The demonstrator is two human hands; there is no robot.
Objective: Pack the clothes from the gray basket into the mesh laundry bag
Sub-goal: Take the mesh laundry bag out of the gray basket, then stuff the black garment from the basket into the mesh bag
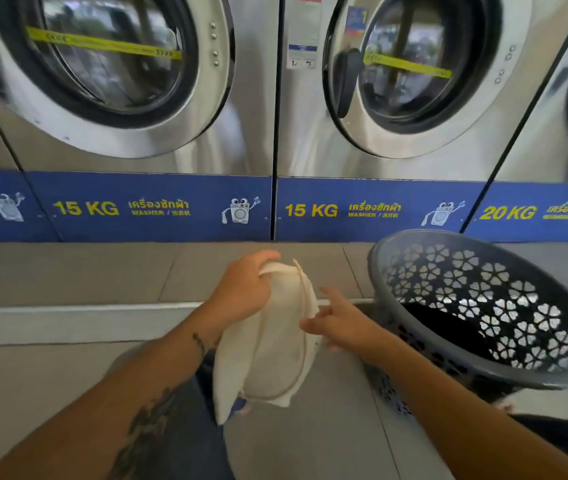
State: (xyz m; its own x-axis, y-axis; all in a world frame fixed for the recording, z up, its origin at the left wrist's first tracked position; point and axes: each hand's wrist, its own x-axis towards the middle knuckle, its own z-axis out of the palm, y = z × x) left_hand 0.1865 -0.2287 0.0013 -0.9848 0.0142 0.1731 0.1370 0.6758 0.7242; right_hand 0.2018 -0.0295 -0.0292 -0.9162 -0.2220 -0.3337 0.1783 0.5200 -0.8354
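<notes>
A white mesh laundry bag [272,344] with a zip along its edge hangs in front of me over the floor. My left hand [244,289] grips its upper end. My right hand [338,322] touches the bag's right edge with its fingers spread; whether it pinches the fabric I cannot tell. The gray basket [483,362], with flower-shaped holes, stands tilted toward me at the right. Dark clothes [445,330] lie at its bottom.
A row of steel front-loading washers [144,140] with blue base strips stands straight ahead on a raised tiled step [78,310]. Gray tiled floor lies under me. My dark-trousered knees show at the bottom.
</notes>
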